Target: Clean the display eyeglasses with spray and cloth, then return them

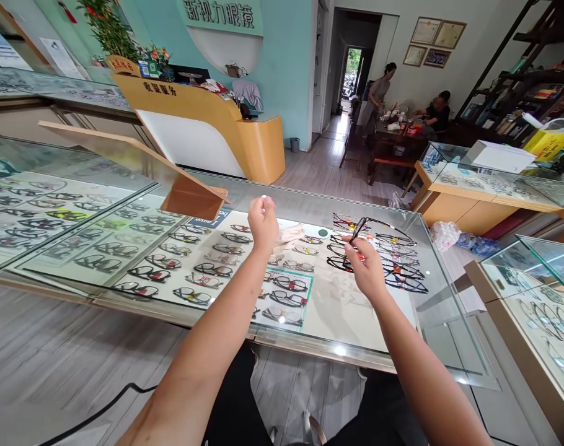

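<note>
Glass case [305, 345] w/ specs [289, 284]; R hand [368, 269] holds 1 pr [359, 229].

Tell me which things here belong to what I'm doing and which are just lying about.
Seemingly in use:
dark glasses in the right hand
left hand, raised above the glass counter; what it pinches, if anything, is unclear

Seemingly lying about:
wooden stand
white box
yellow bag
waste bin

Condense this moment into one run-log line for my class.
left hand: above glass display case, fingers curled, grasp unclear | right hand: holding dark eyeglasses over case | inside case: rows of eyeglass frames
</note>
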`<act>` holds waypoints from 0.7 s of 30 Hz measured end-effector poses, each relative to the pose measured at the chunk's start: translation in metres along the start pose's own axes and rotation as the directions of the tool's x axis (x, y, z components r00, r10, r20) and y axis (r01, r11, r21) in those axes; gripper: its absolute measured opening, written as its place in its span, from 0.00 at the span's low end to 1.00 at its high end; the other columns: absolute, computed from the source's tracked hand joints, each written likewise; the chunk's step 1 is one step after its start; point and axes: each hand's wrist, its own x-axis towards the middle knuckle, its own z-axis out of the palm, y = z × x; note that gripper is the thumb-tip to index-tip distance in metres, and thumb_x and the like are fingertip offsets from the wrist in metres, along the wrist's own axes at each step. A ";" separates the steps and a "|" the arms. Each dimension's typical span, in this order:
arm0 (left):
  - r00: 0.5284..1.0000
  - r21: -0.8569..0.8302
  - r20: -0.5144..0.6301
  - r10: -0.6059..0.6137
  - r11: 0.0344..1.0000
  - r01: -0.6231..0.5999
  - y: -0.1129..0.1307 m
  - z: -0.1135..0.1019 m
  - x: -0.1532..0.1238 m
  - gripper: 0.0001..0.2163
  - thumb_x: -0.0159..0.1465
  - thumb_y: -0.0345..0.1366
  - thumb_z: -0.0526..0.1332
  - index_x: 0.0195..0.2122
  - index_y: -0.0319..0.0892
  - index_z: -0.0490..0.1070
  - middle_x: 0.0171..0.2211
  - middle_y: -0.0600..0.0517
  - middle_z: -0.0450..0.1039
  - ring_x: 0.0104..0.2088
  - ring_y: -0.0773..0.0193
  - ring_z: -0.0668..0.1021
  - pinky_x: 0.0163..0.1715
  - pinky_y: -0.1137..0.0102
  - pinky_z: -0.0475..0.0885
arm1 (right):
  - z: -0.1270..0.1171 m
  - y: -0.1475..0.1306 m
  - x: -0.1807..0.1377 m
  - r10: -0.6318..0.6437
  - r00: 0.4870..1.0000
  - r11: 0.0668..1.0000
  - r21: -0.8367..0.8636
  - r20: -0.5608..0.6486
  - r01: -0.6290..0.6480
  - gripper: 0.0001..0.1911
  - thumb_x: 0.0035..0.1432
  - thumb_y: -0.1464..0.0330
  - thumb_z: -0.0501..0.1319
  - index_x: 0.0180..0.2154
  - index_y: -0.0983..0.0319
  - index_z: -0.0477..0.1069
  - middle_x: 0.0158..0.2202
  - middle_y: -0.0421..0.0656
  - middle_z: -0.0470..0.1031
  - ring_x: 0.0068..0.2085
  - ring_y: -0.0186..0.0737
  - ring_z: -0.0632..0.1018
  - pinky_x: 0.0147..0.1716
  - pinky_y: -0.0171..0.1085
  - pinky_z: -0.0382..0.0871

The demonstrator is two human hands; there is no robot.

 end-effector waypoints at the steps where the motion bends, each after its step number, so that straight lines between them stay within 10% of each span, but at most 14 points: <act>1: 0.998 0.028 -0.058 -0.001 1.000 0.003 -0.010 -0.001 0.006 0.13 0.74 0.50 0.60 0.40 0.46 0.72 0.48 0.45 0.75 0.52 0.54 0.76 0.60 0.62 0.68 | 0.000 0.000 0.000 0.004 1.000 1.000 -0.002 -0.004 -0.004 0.16 0.75 0.57 0.58 0.50 0.55 0.81 0.53 0.48 0.84 0.56 0.52 0.81 0.59 0.50 0.70; 6: 0.975 0.105 -0.017 -0.221 0.970 0.221 -0.056 -0.001 0.026 0.22 0.71 0.44 0.63 0.63 0.42 0.65 0.68 0.36 0.68 0.69 0.50 0.70 0.70 0.58 0.60 | 0.000 0.002 0.000 -0.012 1.000 1.000 -0.001 0.000 0.012 0.17 0.75 0.57 0.57 0.46 0.57 0.82 0.50 0.48 0.84 0.53 0.51 0.80 0.57 0.49 0.70; 11: 0.945 0.139 0.108 -0.309 0.946 0.293 -0.077 0.001 0.029 0.20 0.63 0.38 0.68 0.56 0.46 0.69 0.58 0.42 0.77 0.61 0.49 0.78 0.62 0.58 0.68 | 0.000 0.003 0.001 -0.002 1.000 1.000 0.002 -0.004 0.002 0.19 0.75 0.56 0.56 0.43 0.58 0.82 0.49 0.48 0.84 0.49 0.51 0.80 0.53 0.48 0.69; 21: 0.955 -0.057 0.145 -0.257 0.962 0.267 -0.030 0.004 0.020 0.09 0.64 0.40 0.62 0.44 0.47 0.67 0.41 0.49 0.74 0.42 0.56 0.77 0.44 0.63 0.75 | -0.008 -0.002 0.003 0.018 0.998 1.000 0.023 -0.066 -0.017 0.20 0.76 0.55 0.55 0.46 0.58 0.81 0.47 0.47 0.83 0.49 0.50 0.79 0.51 0.46 0.68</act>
